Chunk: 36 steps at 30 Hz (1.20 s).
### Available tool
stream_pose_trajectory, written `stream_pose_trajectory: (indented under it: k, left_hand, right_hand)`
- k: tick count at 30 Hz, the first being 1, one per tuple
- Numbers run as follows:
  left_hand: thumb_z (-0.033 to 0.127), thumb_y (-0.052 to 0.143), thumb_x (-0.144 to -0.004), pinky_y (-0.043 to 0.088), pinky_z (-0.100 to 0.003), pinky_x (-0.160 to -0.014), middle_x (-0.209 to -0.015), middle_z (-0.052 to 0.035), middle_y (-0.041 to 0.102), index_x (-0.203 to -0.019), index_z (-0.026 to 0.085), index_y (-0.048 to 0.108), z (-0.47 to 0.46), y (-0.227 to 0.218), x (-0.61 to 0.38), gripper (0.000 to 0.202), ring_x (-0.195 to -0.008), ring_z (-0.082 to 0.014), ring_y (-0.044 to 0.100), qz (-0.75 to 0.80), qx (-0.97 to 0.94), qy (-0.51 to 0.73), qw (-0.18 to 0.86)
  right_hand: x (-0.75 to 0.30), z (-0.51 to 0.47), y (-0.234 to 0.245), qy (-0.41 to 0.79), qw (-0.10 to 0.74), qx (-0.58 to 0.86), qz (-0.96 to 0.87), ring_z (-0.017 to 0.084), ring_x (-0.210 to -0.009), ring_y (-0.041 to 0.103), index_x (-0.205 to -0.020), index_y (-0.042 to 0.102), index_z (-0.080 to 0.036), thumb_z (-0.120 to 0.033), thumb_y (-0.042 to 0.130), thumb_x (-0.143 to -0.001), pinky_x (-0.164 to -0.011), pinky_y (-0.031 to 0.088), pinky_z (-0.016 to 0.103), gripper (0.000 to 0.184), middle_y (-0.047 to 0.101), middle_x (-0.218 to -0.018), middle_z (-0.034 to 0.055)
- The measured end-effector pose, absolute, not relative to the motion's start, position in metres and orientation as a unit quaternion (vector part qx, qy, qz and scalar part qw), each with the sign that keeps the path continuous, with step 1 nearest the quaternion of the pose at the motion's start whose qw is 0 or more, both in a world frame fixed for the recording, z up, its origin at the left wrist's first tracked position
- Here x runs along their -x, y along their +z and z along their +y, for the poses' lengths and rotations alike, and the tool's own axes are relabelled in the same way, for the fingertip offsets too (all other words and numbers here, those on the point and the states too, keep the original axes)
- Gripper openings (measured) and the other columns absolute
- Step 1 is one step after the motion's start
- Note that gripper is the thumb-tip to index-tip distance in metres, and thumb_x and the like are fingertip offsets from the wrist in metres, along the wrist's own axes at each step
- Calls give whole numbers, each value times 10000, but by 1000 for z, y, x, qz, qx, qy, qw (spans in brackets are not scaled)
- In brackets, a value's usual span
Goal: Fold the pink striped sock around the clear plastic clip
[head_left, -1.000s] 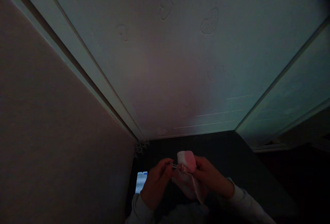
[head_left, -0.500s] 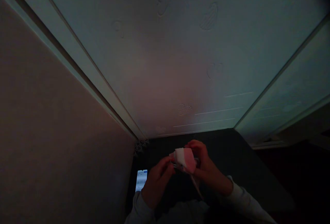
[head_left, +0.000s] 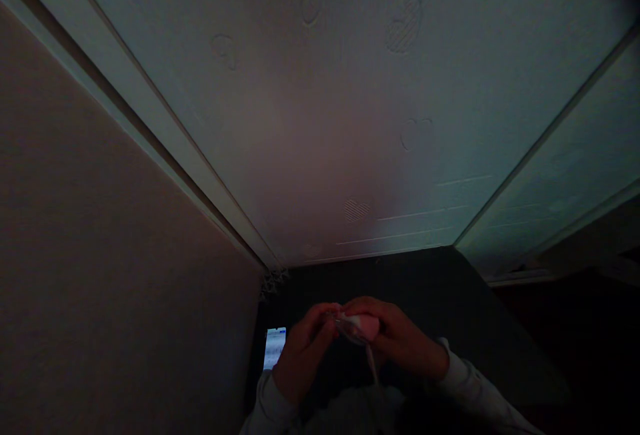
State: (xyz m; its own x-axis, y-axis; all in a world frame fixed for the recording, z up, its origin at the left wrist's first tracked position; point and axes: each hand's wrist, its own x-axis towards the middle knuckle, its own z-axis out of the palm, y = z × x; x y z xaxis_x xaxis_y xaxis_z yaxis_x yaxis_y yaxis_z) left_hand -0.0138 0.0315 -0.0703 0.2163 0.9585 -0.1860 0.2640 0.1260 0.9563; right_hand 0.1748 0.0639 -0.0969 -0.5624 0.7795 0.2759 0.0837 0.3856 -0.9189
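In dim light my two hands meet low in the middle of the view over a dark surface [head_left: 435, 288]. My right hand [head_left: 400, 338] is curled over a small pink and white fabric piece [head_left: 361, 326] and grips it. A thin pale strand [head_left: 371, 365] hangs down from it. My left hand [head_left: 303, 351] pinches the left end of the same piece, where something thin and shiny shows; I cannot make out what it is. Both sleeves are pale.
A lit phone [head_left: 275, 347] lies on the dark surface just left of my left hand. A pale wall with embossed hearts [head_left: 357, 209] rises behind. A door frame [head_left: 150, 121] runs diagonally at left, and a brownish wall [head_left: 100, 275] fills the left side.
The fabric piece was held up higher and more exposed; now my right hand has closed over it and both hands sit slightly lower and closer together.
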Motion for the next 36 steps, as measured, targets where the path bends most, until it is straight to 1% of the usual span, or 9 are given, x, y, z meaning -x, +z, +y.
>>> stream_pose_trajectory:
  k: [3, 7, 12, 17, 24, 28, 31, 34, 36]
  left_hand:
    - [360, 442, -823, 404, -281, -787, -985, -53, 592, -1036, 183, 526, 33, -71, 14, 290, -889, -176, 535, 524, -581, 331, 527]
    - [370, 434, -824, 416, -276, -746, -910, -43, 599, -1030, 173, 527, 34, -71, 14, 300, -830, -169, 541, 529, -587, 321, 522]
    - [385, 449, -812, 415, -278, -749, -913, -41, 597, -1019, 176, 540, 32, -70, 17, 308, -835, -172, 538, 517, -591, 309, 537]
    - [378, 510, -774, 413, -279, -734, -871, -43, 599, -1061, 180, 541, 30, -68, 23, 350, -821, -175, 538, 537, -588, 297, 527]
    - [294, 616, -712, 413, -282, -740, -893, -47, 614, -997, 198, 597, 30, -61, 28, 301, -813, -173, 540, 511, -664, 270, 475]
    - [248, 602, -730, 397, -301, -825, -1016, -56, 620, -968, 220, 616, 29, -59, 26, 239, -937, -193, 540, 488, -691, 292, 446]
    - [219, 572, -752, 379, -313, -874, -1056, -51, 617, -917, 230, 636, 28, -60, 24, 177, -1004, -199, 525, 471, -697, 306, 447]
    - [243, 568, -754, 374, -325, -882, -1142, -66, 571, -1046, 240, 578, 28, -62, 23, 292, -1012, -200, 517, 485, -672, 321, 459]
    - [292, 571, -750, 390, -323, -846, -1190, -91, 529, -1201, 237, 444, 29, -65, 23, 471, -964, -189, 529, 500, -635, 341, 480]
  right_hand:
    - [-174, 62, -96, 487, 377, 295, -731, 188, -990, 542, -1001, 524, -202, -146, 503, -762, -848, 422, 344, 247, 587, -1065, 81]
    - [-173, 60, -93, 509, 387, 295, -710, 197, -1041, 515, -908, 498, -197, -137, 516, -740, -854, 409, 350, 179, 535, -1158, 100]
    - [-173, 59, -92, 551, 363, 304, -687, 166, -875, 565, -893, 486, -189, -151, 515, -753, -740, 443, 292, 148, 599, -977, 63]
    - [-172, 58, -91, 542, 342, 331, -693, 139, -724, 520, -861, 512, -171, -214, 521, -754, -632, 417, 247, 115, 554, -803, 23]
    - [-175, 59, -92, 642, 344, 328, -601, 108, -671, 457, -844, 510, -181, -331, 579, -736, -602, 377, 221, 197, 481, -743, -20]
    - [-173, 62, -96, 755, 308, 294, -499, 93, -624, 466, -851, 509, -173, -369, 650, -665, -569, 360, 214, 304, 501, -726, -27]
    - [-170, 62, -98, 793, 291, 283, -455, 85, -583, 476, -817, 513, -161, -360, 695, -616, -555, 354, 213, 336, 527, -692, -28]
    - [-169, 61, -97, 770, 316, 295, -469, 72, -544, 449, -752, 497, -155, -364, 662, -659, -530, 338, 204, 282, 505, -637, -42]
    - [-170, 61, -96, 735, 336, 309, -501, 73, -549, 444, -742, 489, -157, -341, 630, -694, -529, 341, 202, 237, 496, -634, -44]
